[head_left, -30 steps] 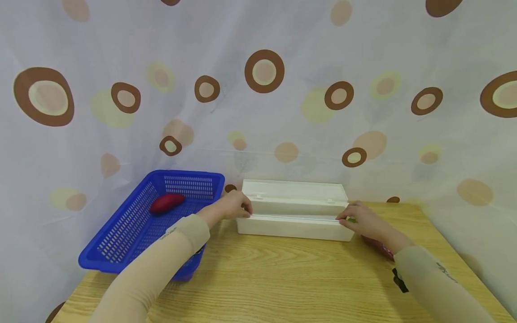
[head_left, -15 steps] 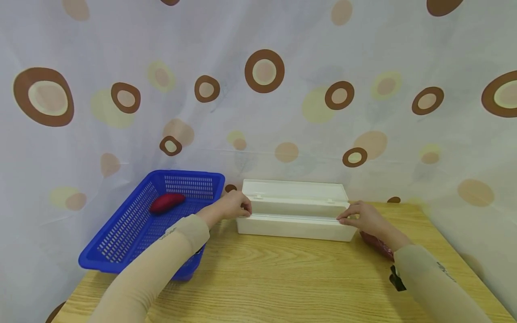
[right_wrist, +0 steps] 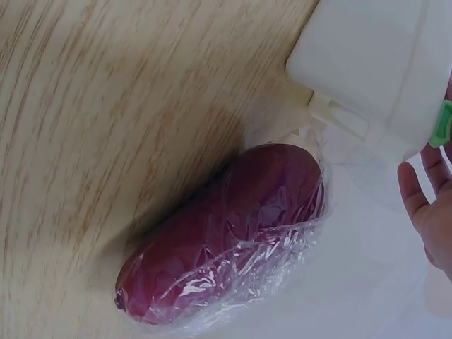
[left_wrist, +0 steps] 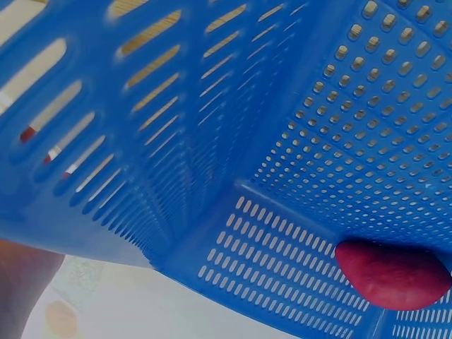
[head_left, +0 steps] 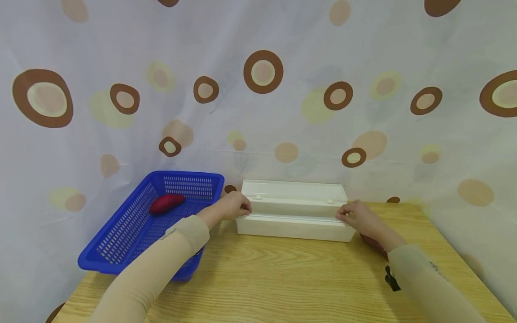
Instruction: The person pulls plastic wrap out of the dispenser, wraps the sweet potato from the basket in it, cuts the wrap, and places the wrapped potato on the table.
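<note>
Right hand [head_left: 362, 220] shifted left, touching box [head_left: 295, 228].

Beige slvs [head_left: 177, 251], dk lettering [head_left: 168, 233] nr cuffs [head_left: 197, 234].

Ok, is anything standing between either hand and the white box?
Nothing visible. The left hand and right hand are already at opposite ends of the white box. The blue basket is off to the left; the wrapped purple item lies beyond the right end, so neither blocks.
</note>
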Tool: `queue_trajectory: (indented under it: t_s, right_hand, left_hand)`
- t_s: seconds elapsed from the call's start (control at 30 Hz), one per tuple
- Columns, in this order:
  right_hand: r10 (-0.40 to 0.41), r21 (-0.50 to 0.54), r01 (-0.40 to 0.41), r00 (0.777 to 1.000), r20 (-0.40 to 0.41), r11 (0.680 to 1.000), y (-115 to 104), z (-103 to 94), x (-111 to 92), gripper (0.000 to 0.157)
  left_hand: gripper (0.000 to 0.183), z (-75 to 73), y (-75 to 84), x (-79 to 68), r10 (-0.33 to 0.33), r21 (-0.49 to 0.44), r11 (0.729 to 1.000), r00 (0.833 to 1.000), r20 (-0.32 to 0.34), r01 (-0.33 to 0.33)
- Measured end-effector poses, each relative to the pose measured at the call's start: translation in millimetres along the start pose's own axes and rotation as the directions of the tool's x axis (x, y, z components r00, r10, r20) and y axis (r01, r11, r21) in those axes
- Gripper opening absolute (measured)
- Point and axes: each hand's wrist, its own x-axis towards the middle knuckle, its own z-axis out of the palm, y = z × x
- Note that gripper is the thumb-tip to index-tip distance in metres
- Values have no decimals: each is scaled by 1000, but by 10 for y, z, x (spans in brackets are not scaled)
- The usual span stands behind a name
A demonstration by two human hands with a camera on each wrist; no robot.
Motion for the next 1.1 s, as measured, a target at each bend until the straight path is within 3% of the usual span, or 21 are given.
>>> queue_trajectory:
  t_s: [0.43,0.7,0.93,1.1]
  right_hand:
    - [-16,-156,-6,990,-141,988,-63,100,13,6]
    - [-113,-215,69,974,-198,974,-46,133,55,3]
    - [-229,-267,177,957,-177,947,-52,66,73,10]
    - [-263,-314,206,953,-151,927,-89,-6,70,14]
  left_hand:
    - [8,0,30,-1,-8,53,999,998,-69,11]
    - [8,-38,51,4,-18,69,997,991,-133,27]
    - [7,-90,68,28,-20,120,992,988,-152,39]
    - [9,-145,79,13,-21,78,996,988,-151,33]
